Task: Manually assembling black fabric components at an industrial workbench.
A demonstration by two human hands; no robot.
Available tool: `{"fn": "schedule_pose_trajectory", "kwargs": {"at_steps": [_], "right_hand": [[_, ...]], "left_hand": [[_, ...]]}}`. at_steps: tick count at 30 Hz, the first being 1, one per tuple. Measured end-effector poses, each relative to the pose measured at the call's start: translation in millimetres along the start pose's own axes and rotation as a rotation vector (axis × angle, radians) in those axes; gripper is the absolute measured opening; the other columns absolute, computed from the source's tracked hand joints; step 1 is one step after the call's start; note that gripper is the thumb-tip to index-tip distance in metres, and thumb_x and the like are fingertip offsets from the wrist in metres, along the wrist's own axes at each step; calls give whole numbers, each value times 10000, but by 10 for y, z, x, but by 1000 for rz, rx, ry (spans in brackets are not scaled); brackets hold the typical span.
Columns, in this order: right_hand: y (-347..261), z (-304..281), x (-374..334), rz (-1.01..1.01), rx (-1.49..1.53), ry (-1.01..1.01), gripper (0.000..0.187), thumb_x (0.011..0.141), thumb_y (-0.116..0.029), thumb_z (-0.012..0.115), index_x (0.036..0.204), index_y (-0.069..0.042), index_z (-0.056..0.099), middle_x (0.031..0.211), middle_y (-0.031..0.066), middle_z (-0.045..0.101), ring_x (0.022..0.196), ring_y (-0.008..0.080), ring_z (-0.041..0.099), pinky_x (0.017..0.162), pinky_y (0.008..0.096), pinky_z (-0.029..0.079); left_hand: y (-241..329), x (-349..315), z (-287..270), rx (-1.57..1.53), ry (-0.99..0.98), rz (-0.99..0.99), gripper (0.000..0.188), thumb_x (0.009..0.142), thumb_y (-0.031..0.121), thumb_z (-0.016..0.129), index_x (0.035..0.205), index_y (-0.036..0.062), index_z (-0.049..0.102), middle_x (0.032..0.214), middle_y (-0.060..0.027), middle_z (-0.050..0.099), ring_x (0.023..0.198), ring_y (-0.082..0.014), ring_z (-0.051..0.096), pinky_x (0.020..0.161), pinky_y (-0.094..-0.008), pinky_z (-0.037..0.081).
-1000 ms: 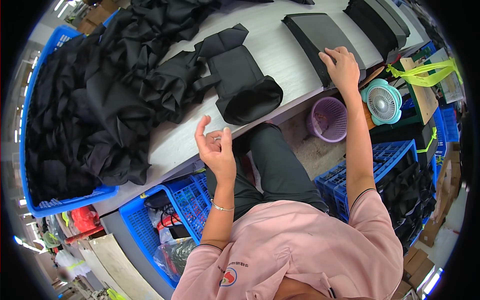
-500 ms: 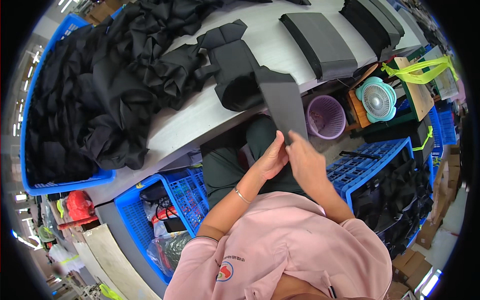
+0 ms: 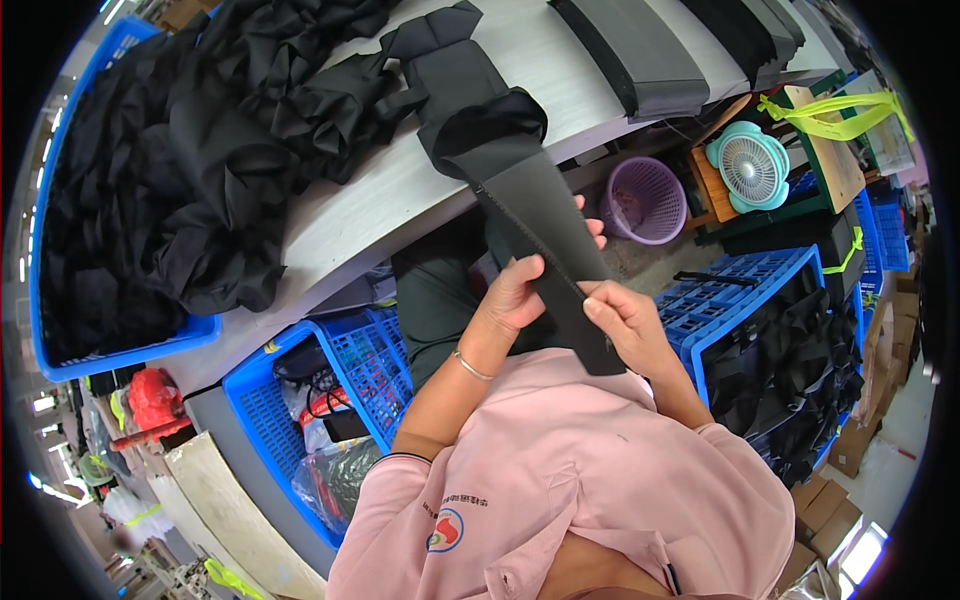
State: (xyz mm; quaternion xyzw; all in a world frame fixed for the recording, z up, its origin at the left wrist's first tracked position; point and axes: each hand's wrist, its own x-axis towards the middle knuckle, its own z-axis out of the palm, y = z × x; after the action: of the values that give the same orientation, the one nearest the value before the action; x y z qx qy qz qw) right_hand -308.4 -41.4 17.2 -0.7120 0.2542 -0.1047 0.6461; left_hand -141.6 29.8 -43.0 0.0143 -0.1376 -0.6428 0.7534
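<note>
Left hand [image 3: 522,295] is closed on the left edge of a black fabric strip [image 3: 545,235], thumb on top, fingers [image 3: 590,225] showing past its far edge. Right hand [image 3: 622,322] pinches the strip's lower part, thumb pressed on its face. The strip is held in the air over the lap, slanting from the table [image 3: 400,190] edge down toward the person's chest; its upper end lies against a folded black fabric piece [image 3: 470,95] on the table.

Taking the table as landmark: on its left part sits a heap of loose black cloth [image 3: 240,120], spilling from a blue crate [image 3: 130,345] at the table's left end. On its far right lie flat grey-black panels [image 3: 640,50], stacked. Below the table's near edge, to the left of the person's knees, stands a blue basket [image 3: 345,390] holding bags and cables. Below the table on the right sit a purple waste basket [image 3: 645,198] and, just beside it, a small teal fan [image 3: 750,165]. Further right of these, a blue crate of black pieces [image 3: 790,340] stands on the floor.

The person wears a pink top [image 3: 560,480] and a thin bracelet [image 3: 470,367] on the left wrist
</note>
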Motion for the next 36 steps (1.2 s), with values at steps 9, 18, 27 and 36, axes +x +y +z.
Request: {"fn": "schedule_pose_trajectory", "kwargs": {"at_steps": [9, 18, 27, 36], "right_hand": [[-116, 158, 178, -505, -823, 508, 323, 960, -174, 618, 1246, -30, 574, 995, 116, 674, 829, 190, 651, 768, 307, 503], [192, -56, 462, -20, 25, 49, 497, 994, -173, 559, 1449, -9, 442, 1329, 126, 598, 1205, 161, 549, 1038, 290, 405], [-111, 79, 826, -145, -343, 119, 532, 951, -155, 583, 1450, -39, 438, 1046, 244, 678, 922, 353, 684, 819, 356, 516], [560, 222, 1816, -807, -732, 417, 196, 838, -183, 661, 976, -48, 629, 819, 157, 640, 779, 354, 643, 638, 460, 493]], "left_hand": [[177, -92, 203, 267, 505, 56, 484, 873, 120, 696, 1301, -28, 526, 1134, -186, 672, 1097, -300, 642, 991, -433, 517], [341, -36, 79, 1771, 978, 658, 376, 956, 243, 620, 1289, 70, 625, 1529, -199, 327, 1396, -356, 302, 1101, -388, 330], [1027, 475, -151, 1698, 859, 668, 352, 828, -93, 524, 1116, -4, 706, 1482, -179, 483, 1312, -320, 515, 962, -329, 459], [609, 318, 347, 2010, 28, 556, 315, 692, -112, 599, 955, -3, 734, 1463, -109, 514, 1397, -337, 426, 1080, -399, 437]]}}
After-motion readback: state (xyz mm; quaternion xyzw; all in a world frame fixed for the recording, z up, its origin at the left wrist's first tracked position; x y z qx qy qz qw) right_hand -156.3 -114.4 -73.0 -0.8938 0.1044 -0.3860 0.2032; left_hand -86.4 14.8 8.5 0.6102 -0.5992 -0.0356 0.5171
